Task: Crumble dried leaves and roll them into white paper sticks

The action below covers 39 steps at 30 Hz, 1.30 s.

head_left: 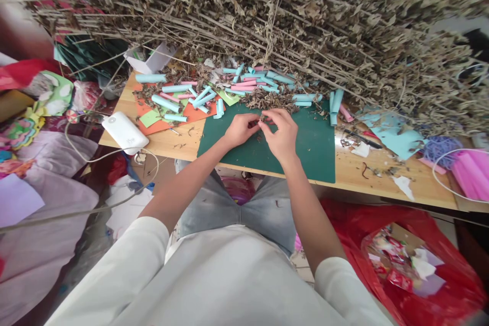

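Note:
Both hands meet over a dark green mat [309, 147] on the wooden table. My left hand [241, 130] has its fingers pinched on a bit of dried leaf. Opposite it, my right hand [282, 131] curls thumb and fingertips together on the same dried leaf [263, 118]; the exact piece is small and partly hidden. Just beyond the fingertips lies a heap of crumbled dried leaves [267, 100]. Rolled blue paper tubes [167, 103] and pink paper tubes [244, 86] are scattered behind and to the left of the mat.
Long dried leafy stalks [237, 10] pile across the back. On the left are a white power bank [125, 132] with a cable and orange paper [145, 112]. A black pen [362, 138] and blue paper [393, 132] lie right. Below hangs a red plastic bag [454, 265] of scraps.

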Tool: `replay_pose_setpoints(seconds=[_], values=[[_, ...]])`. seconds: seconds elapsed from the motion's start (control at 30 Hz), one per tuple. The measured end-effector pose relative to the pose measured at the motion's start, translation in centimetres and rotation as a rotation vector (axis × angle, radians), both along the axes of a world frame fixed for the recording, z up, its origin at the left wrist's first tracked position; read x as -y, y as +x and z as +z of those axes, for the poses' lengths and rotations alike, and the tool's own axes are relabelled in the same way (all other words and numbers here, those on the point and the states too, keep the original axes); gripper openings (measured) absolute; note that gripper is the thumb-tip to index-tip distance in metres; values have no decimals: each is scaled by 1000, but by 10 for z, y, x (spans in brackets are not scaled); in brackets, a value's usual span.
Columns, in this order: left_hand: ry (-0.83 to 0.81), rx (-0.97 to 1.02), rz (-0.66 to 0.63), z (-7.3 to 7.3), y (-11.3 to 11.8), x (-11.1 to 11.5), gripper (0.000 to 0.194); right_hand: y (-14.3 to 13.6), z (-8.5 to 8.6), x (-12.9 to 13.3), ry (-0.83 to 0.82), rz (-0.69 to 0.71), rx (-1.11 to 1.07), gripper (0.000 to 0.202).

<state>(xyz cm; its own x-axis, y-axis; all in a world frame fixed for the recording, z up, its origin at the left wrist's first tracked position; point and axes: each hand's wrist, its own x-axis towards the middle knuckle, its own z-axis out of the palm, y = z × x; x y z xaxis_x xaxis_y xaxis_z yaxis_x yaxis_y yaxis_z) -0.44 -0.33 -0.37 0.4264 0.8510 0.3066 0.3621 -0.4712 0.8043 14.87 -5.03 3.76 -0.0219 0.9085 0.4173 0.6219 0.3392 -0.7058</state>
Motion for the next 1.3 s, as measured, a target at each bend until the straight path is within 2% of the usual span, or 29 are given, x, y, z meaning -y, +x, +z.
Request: replay_pose_setpoints(seconds=[0.17,0.37,0.47,0.6,0.73,0.97,1.07,1.23,1.3], values=[[8,-12,-1,2,0,0,18,0,-5,-2,47,9,17,16],[14,3,8,-2,0,-1,13,3,-14,-2,78,-21,-13,21],[2,10,-1,-3,0,-1,15,4,-12,0,71,3,28,13],[-3,12,-12,-2,0,0,16,3,-7,2,109,20,133,12],[6,1,3,-2,0,-1,14,1,-2,4,79,28,221,8],[-14,22,3,-3,0,-1,16,0,9,5,90,6,161,30],[20,-3,10,-1,-1,-1,13,-5,6,2,78,16,142,19],[-4,-5,0,0,0,-1,18,-12,-8,-8,-91,-132,-158,17],[-18,8,-1,0,0,-1,20,-10,-12,-10,-180,-147,-261,18]])
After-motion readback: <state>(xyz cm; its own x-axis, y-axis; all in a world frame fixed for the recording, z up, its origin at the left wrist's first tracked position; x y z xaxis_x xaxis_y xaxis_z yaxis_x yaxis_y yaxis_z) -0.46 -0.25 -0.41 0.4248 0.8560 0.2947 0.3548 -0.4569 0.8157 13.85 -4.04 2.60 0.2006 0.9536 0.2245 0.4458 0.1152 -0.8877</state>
